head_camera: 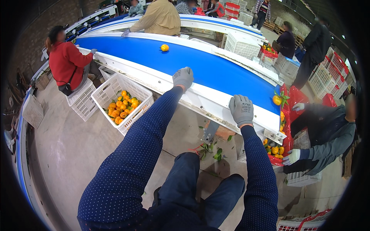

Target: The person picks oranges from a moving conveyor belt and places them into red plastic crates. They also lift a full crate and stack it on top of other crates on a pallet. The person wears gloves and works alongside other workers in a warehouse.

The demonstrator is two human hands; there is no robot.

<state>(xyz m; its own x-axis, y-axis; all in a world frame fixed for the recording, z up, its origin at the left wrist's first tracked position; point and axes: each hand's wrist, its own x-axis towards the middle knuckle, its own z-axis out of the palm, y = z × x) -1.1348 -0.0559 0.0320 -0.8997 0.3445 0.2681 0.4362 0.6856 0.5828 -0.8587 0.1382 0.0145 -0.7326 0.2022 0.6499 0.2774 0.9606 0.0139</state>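
My left hand (183, 78), in a grey work glove, curls over the white side rail (208, 93) of a belt conveyor. Farther right along that rail rests my right hand (242, 109), also gloved, its fingers bent over the inner edge; the fingertips of both are hidden. On the blue conveyor belt (130, 53), a lone orange mandarin (164, 48) lies beyond my left hand. Another mandarin with green leaves (277, 100) is at the belt's right end. Below that end, more mandarins (276, 150) lie in a crate lined with red plastic film (287, 135).
A white plastic crate (138, 117) partly filled with mandarins stands on the floor left of my arm. A co-worker (323, 132) sits at the belt's right end, touching the red film. Another person in red (69, 60) sits at left. Loose leaves (218, 154) litter the floor.
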